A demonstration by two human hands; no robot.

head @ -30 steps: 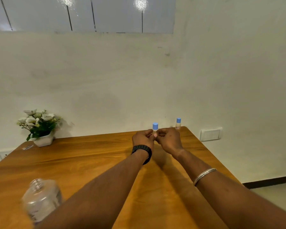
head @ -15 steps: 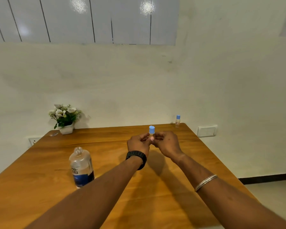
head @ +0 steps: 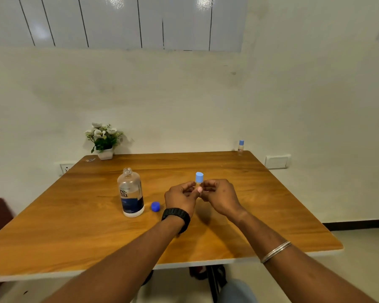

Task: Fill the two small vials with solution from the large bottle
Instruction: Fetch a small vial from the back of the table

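Head view, one scene. Wooden table (head: 260, 204), rounded corners, set against a pale wall. Left hand (head: 181, 199), black watch (head: 176, 215) on the wrist, and right hand (head: 220, 196), metal bangle (head: 276, 251) on the forearm, meet above the middle of the table; fingertips of both pinch a small vial (head: 199, 181) between them, held upright, its light blue cap (head: 199, 177) standing clear above the fingers, its body mostly hidden by them. Whether the vial holds liquid cannot be told. Large bottle (head: 130, 193), clear, upright on the table to the left of the hands and apart from them, neck open, dark blue label with white lettering on the lower half; liquid level not clear. Dark blue bottle cap (head: 155, 206), lying on the table between the large bottle and the left wrist, touching neither. Second small vial (head: 241, 146), light blue cap on, upright at the far right corner of the table, well apart from the hands. White pot of white flowers (head: 104, 139), at the far left edge of the table by the wall. Wall socket (head: 65, 168) below the left far corner; white switch plate (head: 277, 162) on the wall to the right of the table.
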